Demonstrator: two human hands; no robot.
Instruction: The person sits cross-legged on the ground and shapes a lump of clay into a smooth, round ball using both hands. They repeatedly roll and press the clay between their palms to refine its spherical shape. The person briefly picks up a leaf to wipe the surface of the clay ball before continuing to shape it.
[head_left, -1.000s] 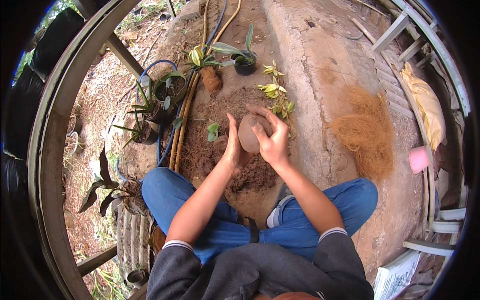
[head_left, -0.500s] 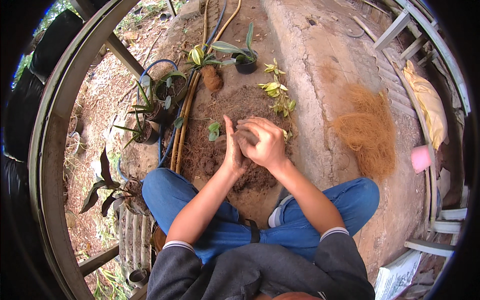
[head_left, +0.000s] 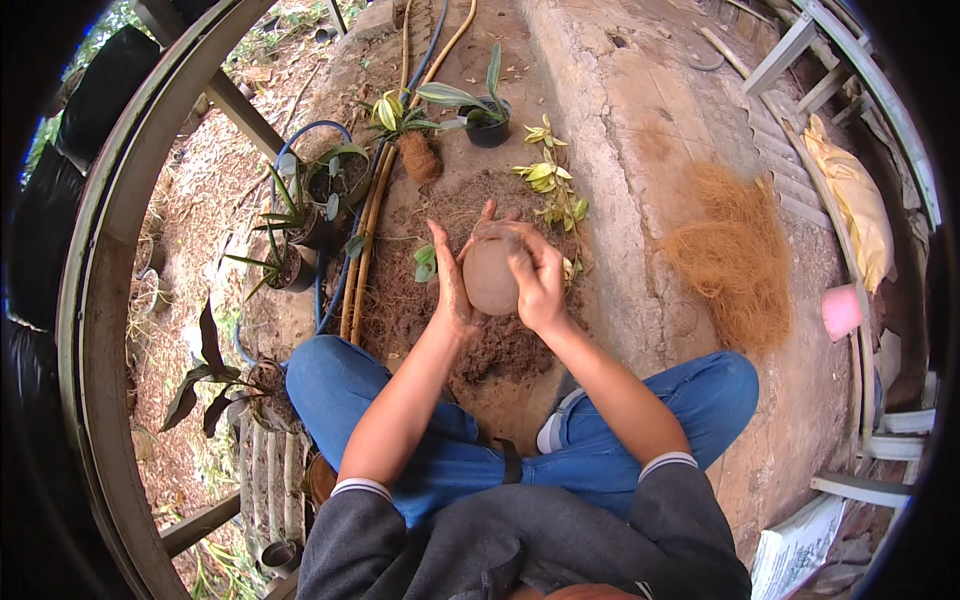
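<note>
The left hand (head_left: 454,288) and the right hand (head_left: 541,282), both smeared with dirt, hold a smooth, round, grey-brown ball (head_left: 491,277) between them. The left hand is spread wide, its palm against the ball's left side; the right hand curls over the other side. The ball is up above a lumpy heap of dark brown soil (head_left: 503,356), in front of the bent knees in soft blue jeans (head_left: 650,415). Just left of the hands is a flat green leaf (head_left: 425,264). Past the hands, to the right, lies a thin stem with pointy yellow-green leaves (head_left: 545,178). Farther up is a leafy plant on a fuzzy brown lump (head_left: 419,158), near a round black pot (head_left: 488,130) with long stripy leaves. Long, thin yellow-brown tubes (head_left: 368,245) and a bendy blue hose (head_left: 319,285) run along the left. Well off to the right, a messy pile of stringy orange-brown fibre (head_left: 735,265) sits on rough, cracked concrete (head_left: 640,120). Beyond it are a smooth pink cup (head_left: 842,314) and a wrinkly pale yellow sack (head_left: 850,210).
</note>
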